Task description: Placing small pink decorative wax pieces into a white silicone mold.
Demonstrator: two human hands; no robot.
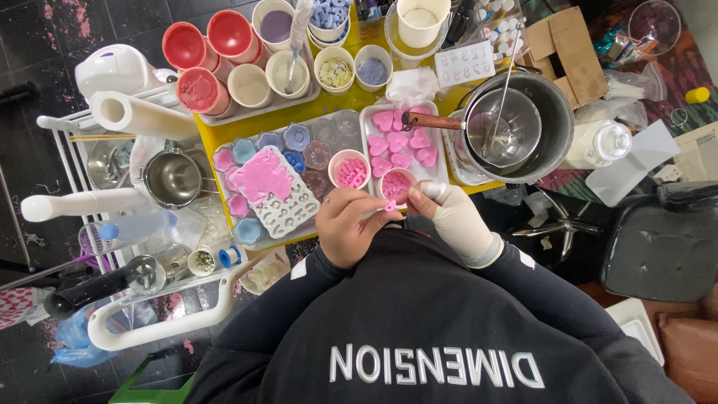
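My bare left hand [346,227] pinches a small pink wax piece [390,205] at its fingertips, just below a small white cup of pink pieces [395,184]. My right hand [455,218], in a pale glove, is closed beside it, with its fingertips touching the cup's right rim. A second white cup of pink pieces [348,169] stands to the left. Behind them, a white tray [372,120] holds several pink heart shapes [404,142]. Both hands are close to my chest at the yellow table's [314,111] near edge.
A silicone mould with pink wax [263,179] lies on a clear tray of blue and pink shapes. At the right, a steel pot [557,127] holds a smaller pan with a wooden handle. Cups and red bowls [202,49] line the back. A wire rack [142,187] stands left and a black chair [662,239] right.
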